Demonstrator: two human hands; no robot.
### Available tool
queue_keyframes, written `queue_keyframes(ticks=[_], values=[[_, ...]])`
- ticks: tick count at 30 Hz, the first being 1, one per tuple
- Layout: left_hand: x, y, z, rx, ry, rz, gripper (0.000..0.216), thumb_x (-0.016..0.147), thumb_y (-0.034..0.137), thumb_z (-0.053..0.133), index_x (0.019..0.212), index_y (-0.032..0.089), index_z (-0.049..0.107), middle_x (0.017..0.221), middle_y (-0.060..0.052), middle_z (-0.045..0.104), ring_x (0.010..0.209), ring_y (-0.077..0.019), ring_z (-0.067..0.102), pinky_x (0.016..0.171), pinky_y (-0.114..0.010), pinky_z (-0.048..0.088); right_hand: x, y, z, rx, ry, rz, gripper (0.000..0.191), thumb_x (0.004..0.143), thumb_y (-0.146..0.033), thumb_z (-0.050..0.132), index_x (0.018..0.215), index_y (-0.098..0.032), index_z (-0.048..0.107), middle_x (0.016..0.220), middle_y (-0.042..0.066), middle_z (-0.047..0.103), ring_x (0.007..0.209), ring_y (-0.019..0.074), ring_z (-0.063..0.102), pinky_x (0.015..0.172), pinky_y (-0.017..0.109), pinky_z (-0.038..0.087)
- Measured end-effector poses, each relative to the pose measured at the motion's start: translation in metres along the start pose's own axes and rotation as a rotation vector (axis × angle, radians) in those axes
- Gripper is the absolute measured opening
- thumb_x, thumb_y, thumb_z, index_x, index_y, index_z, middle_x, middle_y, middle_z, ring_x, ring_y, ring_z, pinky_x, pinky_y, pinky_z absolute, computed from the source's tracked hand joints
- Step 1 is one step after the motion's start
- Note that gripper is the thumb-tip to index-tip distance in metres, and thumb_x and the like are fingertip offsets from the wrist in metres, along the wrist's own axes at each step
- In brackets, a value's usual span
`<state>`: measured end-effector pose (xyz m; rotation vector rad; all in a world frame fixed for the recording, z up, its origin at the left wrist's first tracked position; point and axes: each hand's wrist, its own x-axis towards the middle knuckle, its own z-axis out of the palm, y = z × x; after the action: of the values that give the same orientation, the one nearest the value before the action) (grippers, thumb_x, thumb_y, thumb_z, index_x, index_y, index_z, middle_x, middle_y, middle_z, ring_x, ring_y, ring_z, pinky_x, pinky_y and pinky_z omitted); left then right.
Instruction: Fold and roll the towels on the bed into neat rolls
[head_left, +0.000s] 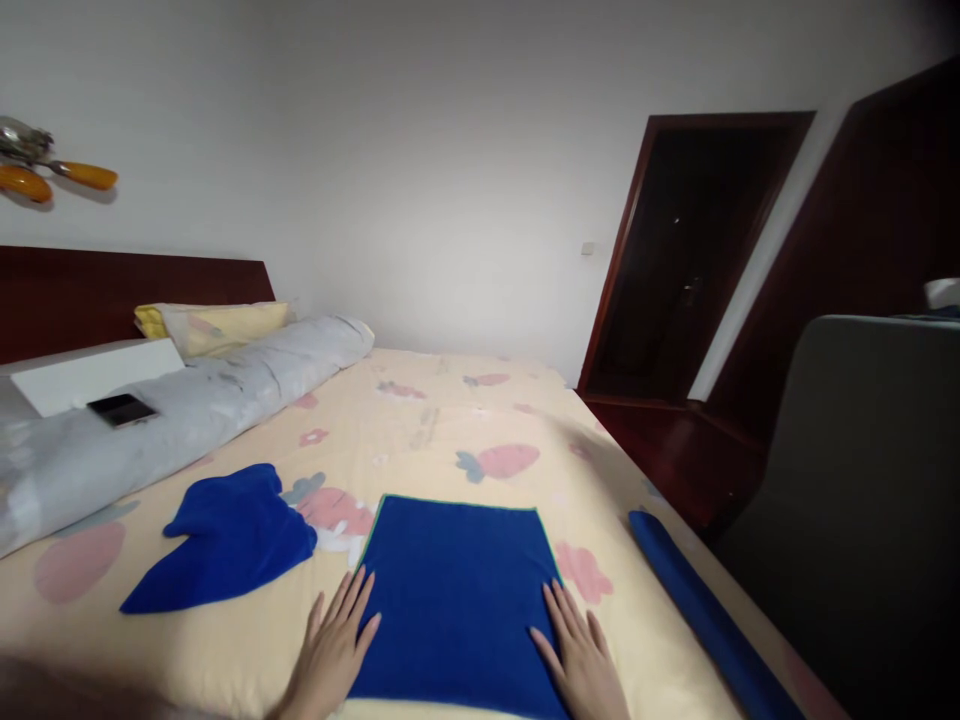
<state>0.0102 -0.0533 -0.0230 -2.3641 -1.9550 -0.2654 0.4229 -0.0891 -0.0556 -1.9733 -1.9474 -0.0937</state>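
A blue cloth (457, 605) with a thin green edge lies spread flat on the bed. My left hand (335, 640) rests at its left edge, fingers stretched out and the tips on the fabric. At the right edge lies my right hand (579, 645), also flat with fingers apart, touching the cloth. To the left is a second blue cloth (232, 540), crumpled in a loose heap. A long, narrow blue roll (705, 605), apparently of fabric, lies along the bed's right side.
The bed sheet (420, 440) is cream with a strawberry print. A rolled grey quilt (247, 385) carries a phone (122, 409) and a white box (97, 375), near a yellow pillow (232, 328). A dark chair back (847, 480) stands right of the bed; a dark door (697, 260) is beyond.
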Motion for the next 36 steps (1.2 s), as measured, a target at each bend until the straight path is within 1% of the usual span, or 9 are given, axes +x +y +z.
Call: queue_keyframes(ticks=[3,6,9,12,18,22,26,30,36], values=[[0.004,0.008,0.0,0.04,0.096,-0.029,0.054,0.095,0.032,0.031,0.149,0.028,0.03,0.157,-0.005,0.026,0.146,-0.0276,0.022,0.114,-0.062,0.012,0.01,-0.003,-0.004,-0.006,0.061,0.038,0.076,0.089,-0.066,0.037,0.147,-0.017,0.036,0.152,0.013,0.034,0.141,0.0321,0.031,0.114,0.059,0.027],[0.034,0.048,-0.002,-0.007,0.176,0.096,0.06,0.092,0.016,0.027,0.152,0.021,0.022,0.158,-0.006,0.024,0.147,-0.0219,0.02,0.117,-0.053,0.017,0.044,-0.049,-0.011,0.071,0.023,-0.093,0.063,0.097,-0.05,0.031,0.149,-0.016,0.03,0.155,0.01,0.028,0.144,0.0261,0.025,0.117,0.051,0.026],[0.08,0.097,-0.005,-0.083,0.101,0.219,0.062,0.091,0.011,0.024,0.152,0.017,0.021,0.158,-0.006,0.023,0.146,-0.0183,0.021,0.117,-0.044,0.024,0.087,-0.11,-0.013,0.173,-0.153,-0.317,0.056,0.096,-0.026,0.027,0.151,-0.017,0.023,0.158,0.006,0.021,0.146,0.0186,0.017,0.119,0.043,0.023],[0.124,0.123,-0.004,-0.113,-0.03,0.225,0.057,0.094,0.016,0.024,0.151,0.018,0.028,0.158,-0.006,0.026,0.146,-0.019,0.022,0.116,-0.045,0.025,0.122,-0.143,-0.006,0.166,-0.273,-0.307,0.058,0.095,-0.031,0.029,0.151,-0.015,0.025,0.158,0.007,0.021,0.146,0.0186,0.018,0.119,0.042,0.021],[0.161,0.072,0.002,-0.07,-0.091,0.072,0.053,0.098,0.04,0.025,0.149,0.025,0.033,0.158,-0.006,0.027,0.145,-0.0226,0.024,0.116,-0.053,0.022,0.149,-0.089,-0.001,0.078,-0.257,-0.082,0.06,0.096,-0.052,0.028,0.148,-0.022,0.034,0.157,0.007,0.026,0.146,0.0209,0.021,0.118,0.047,0.016],[0.162,0.031,-0.001,-0.031,-0.088,-0.033,0.054,0.099,0.043,0.023,0.149,0.026,0.032,0.158,-0.006,0.025,0.146,-0.0228,0.023,0.115,-0.056,0.02,0.15,-0.029,-0.007,0.022,-0.253,0.092,0.064,0.096,-0.053,0.024,0.15,-0.019,0.028,0.158,0.008,0.023,0.147,0.0227,0.018,0.118,0.05,0.014],[0.155,0.023,-0.009,0.045,0.012,-0.083,0.052,0.098,0.039,0.026,0.147,0.025,0.037,0.156,-0.008,0.031,0.145,-0.0254,0.025,0.114,-0.058,0.019,0.143,-0.004,-0.016,-0.019,-0.247,0.194,0.068,0.096,-0.055,0.022,0.151,-0.014,0.023,0.158,0.01,0.02,0.147,0.0235,0.016,0.118,0.049,0.013],[0.123,0.054,-0.007,0.041,0.21,0.038,0.053,0.098,0.034,0.027,0.148,0.019,0.034,0.155,-0.01,0.032,0.144,-0.0262,0.028,0.115,-0.055,0.022,0.114,-0.036,-0.023,-0.002,-0.137,0.069,0.071,0.096,-0.059,0.022,0.151,-0.014,0.023,0.158,0.011,0.019,0.147,0.0245,0.015,0.12,0.048,0.012],[0.042,0.109,0.015,-0.09,0.181,0.37,0.055,0.1,0.033,0.027,0.153,0.027,0.011,0.155,-0.005,0.034,0.141,-0.0197,0.034,0.112,-0.043,0.035,0.033,-0.101,-0.022,0.157,-0.093,-0.277,0.06,0.098,-0.054,0.028,0.152,-0.032,0.014,0.158,0.001,0.02,0.145,0.0235,0.023,0.116,0.048,0.029]])
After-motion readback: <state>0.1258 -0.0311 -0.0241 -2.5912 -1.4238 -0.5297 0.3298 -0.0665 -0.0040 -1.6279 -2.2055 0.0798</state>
